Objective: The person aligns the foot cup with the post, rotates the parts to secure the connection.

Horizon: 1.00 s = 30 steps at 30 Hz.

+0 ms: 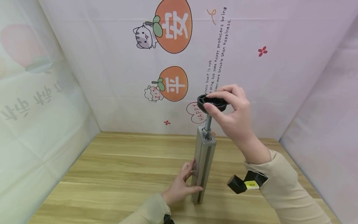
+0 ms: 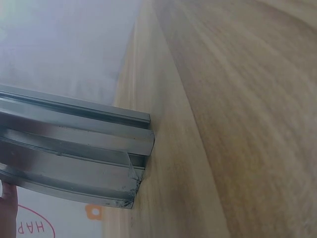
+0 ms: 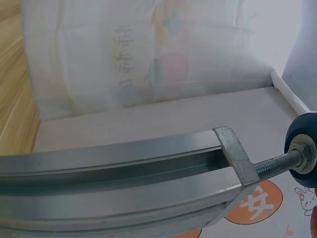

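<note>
A silver aluminium profile with long slots stands upright, slightly tilted in the head view, its lower end at the wooden table. My left hand grips it low down, thumb across the near side and fingers on the left side. From the plate on its upper end rises a threaded rod with a nut, topped by a black round levelling foot. My right hand pinches that foot's rim between thumb and fingers. In the left wrist view the profile's lower end shows ragged film at one corner.
The wood-grain table spreads under the profile. Behind it stands a white printed cloth wall, with more cloth on the left and right sides. A black wrist camera sits at my right sleeve.
</note>
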### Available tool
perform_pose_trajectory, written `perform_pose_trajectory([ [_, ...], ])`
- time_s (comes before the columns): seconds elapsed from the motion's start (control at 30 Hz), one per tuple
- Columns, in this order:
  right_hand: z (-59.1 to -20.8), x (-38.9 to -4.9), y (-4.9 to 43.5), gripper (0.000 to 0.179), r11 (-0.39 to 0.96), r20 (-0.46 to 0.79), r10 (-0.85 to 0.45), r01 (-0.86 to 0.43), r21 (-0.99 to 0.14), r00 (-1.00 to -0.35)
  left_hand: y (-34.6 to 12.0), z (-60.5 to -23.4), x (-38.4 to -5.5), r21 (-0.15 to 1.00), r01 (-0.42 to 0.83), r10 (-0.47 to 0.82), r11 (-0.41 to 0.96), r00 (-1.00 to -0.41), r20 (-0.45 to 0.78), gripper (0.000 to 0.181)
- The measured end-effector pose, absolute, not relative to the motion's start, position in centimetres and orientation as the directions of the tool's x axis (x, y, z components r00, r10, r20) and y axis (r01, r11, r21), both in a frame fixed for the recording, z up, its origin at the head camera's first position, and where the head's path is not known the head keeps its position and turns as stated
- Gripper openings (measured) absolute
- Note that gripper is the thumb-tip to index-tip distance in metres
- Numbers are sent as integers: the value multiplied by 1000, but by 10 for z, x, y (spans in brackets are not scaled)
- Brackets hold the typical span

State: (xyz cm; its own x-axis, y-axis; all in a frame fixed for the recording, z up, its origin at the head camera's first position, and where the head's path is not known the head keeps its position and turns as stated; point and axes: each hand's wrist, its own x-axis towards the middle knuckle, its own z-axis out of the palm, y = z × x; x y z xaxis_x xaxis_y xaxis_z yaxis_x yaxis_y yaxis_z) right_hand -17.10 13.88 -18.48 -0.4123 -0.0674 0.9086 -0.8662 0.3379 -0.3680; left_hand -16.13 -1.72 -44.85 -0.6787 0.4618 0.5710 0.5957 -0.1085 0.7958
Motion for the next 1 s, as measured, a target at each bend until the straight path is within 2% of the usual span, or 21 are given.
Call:
perform_pose_trajectory([
  [0.1, -193, -172, 142, 34, 175, 859, -24, -848, -501, -512, -17, -448, -161, 804, 584, 462, -109, -687, 562, 100],
  [0.17, -198, -175, 144, 30, 12, 820, -38, -820, -572, -572, -17, -448, -161, 804, 586, 460, -105, -688, 561, 99],
  [0.27, -204, -183, 147, 30, -281, 754, -177, -702, -655, -633, -17, -448, -160, 806, 583, 460, -102, -691, 557, 99],
  [0.33, -206, -189, 150, 31, -450, 700, -314, -548, -705, -642, -17, -448, -160, 810, 577, 461, -104, -694, 554, 99],
  [0.47, -207, -202, 154, 38, -586, 619, -545, -271, -764, -566, -17, -448, -160, 813, 573, 461, -105, -696, 550, 98],
  [0.6, -204, -211, 151, 45, -644, 594, -656, -65, -762, -465, -17, -447, -160, 805, 585, 460, -96, -691, 557, 98],
  [0.83, -200, -216, 139, 54, -713, 644, -697, 219, -666, -315, -18, -447, -159, 828, 554, 463, -85, -714, 525, 98],
  [1.0, -195, -219, 134, 51, -740, 696, -672, 268, -617, -253, -19, -445, -157, 876, 480, 471, -48, -762, 444, 97],
])
